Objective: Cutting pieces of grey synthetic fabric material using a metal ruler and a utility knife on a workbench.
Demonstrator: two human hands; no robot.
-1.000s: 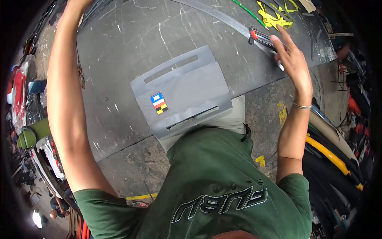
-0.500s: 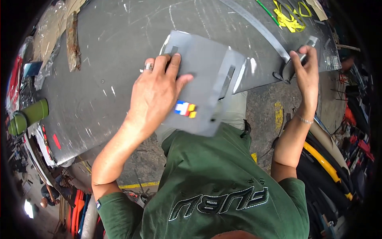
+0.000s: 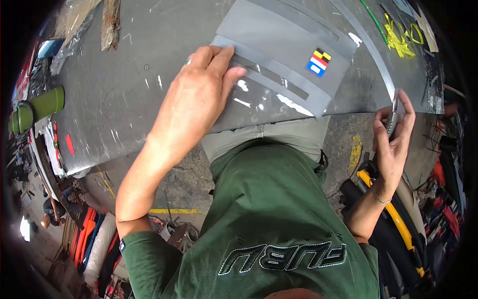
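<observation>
A grey flexible sheet (image 3: 279, 30) with long cut-out slots and a small multicoloured patch (image 3: 318, 62) lies on the dark table (image 3: 164, 30), near its front edge. On the sheet's left corner rest the fingertips of my left hand (image 3: 196, 92); its thumb is spread away from the fingers, over the slotted strip. My right hand (image 3: 396, 134), off the table's front edge at the right, is wrapped round a metal utility knife (image 3: 393, 119), which points away from me. Close to the knife's tip ends a long metal straightedge (image 3: 371, 45).
A green pencil (image 3: 374, 21) and tangled yellow tape (image 3: 398, 44) lie at the far right. To the left are a green bottle (image 3: 47, 105), a plastic-wrapped bundle (image 3: 110, 25) and clear plastic wrapping (image 3: 67, 47). Rolls of material (image 3: 398, 214) stand on the floor at the right.
The grey sheet has turned and moved away from me, now lying flatter on the table. The utility knife shows more plainly in my right hand, which has moved lower in view.
</observation>
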